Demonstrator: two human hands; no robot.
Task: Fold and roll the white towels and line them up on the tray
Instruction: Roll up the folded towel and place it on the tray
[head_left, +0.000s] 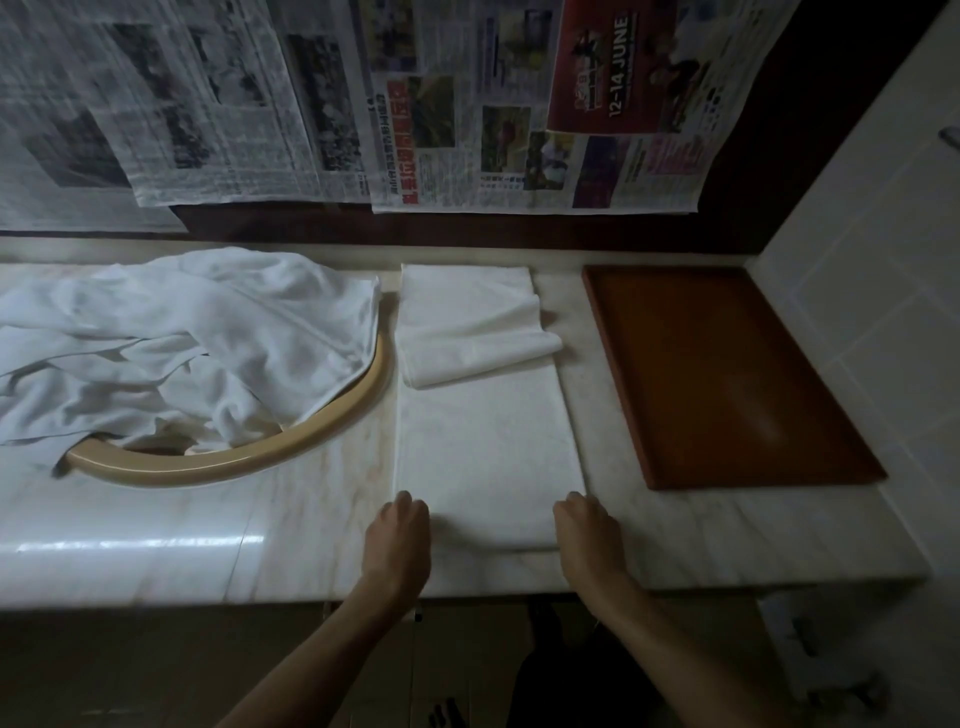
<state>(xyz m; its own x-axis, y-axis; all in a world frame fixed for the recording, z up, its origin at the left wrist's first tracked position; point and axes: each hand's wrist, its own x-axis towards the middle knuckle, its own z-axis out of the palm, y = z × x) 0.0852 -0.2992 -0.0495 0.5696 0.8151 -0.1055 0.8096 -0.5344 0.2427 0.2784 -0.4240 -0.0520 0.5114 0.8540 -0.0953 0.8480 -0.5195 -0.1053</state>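
A long white towel (483, 447) lies flat on the marble counter (311, 519), folded into a narrow strip, its far end doubled back in a loose flap (467, 332). My left hand (397, 540) grips the strip's near left corner with curled fingers. At the near right corner, my right hand (587, 535) holds the edge the same way. A heap of crumpled white towels (171, 343) covers the basin at the left. The brown tray (727, 374) sits at the right with nothing on it.
A beige basin rim (249, 457) curves out from under the heap. Newspaper sheets (415, 104) hang on the wall behind. A tiled wall (883, 260) closes the right side. The counter's front edge runs just below my hands.
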